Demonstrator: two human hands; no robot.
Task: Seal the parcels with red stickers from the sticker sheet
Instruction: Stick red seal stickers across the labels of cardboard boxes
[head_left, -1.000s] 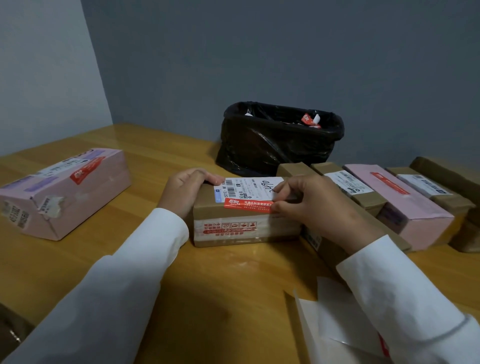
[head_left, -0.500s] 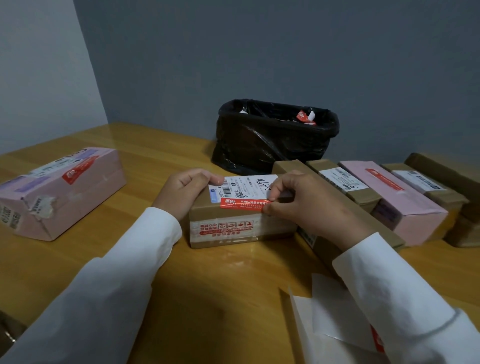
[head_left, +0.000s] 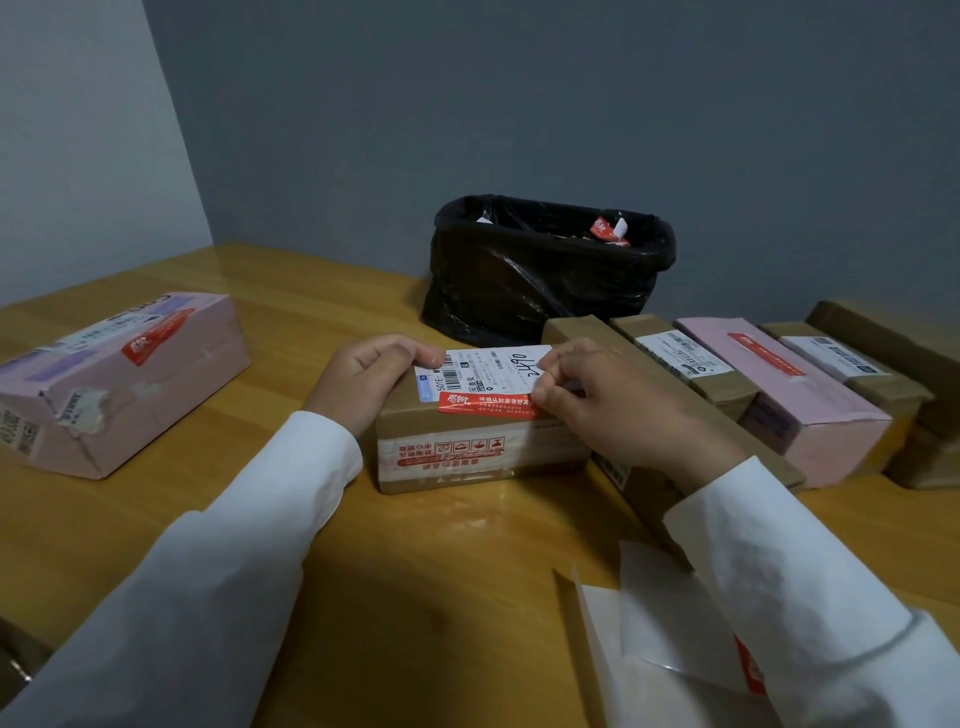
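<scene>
Cardboard parcel (head_left: 467, 441) sits at the middle of the wooden surface (head_left: 415, 597), a white shipping label (head_left: 483, 371) on its top. A red sticker (head_left: 485, 406) lies along the near top edge just below that label, flat for most of its length. The right hand (head_left: 618, 400) rests at the sticker's right end, its fingers (head_left: 550, 397) curled and pressing there; whether they pinch the end or only press it down cannot be told. The left hand (head_left: 374, 376) holds the parcel's far left corner, fingers curled over the top edge.

The sticker sheet (head_left: 654, 639), pale backing paper with a bit of red showing, lies on the surface at the near right, partly under the right sleeve (head_left: 810, 597).

To the right stands a row of parcels side by side: brown ones and a pink parcel (head_left: 789, 400) bearing a red sticker of its own. Well apart at the left lies a larger pink parcel (head_left: 119, 384), also with a red sticker on top. A black-lined bin (head_left: 545, 270) stands behind the middle parcel against the grey wall, scraps of red and white inside it.
</scene>
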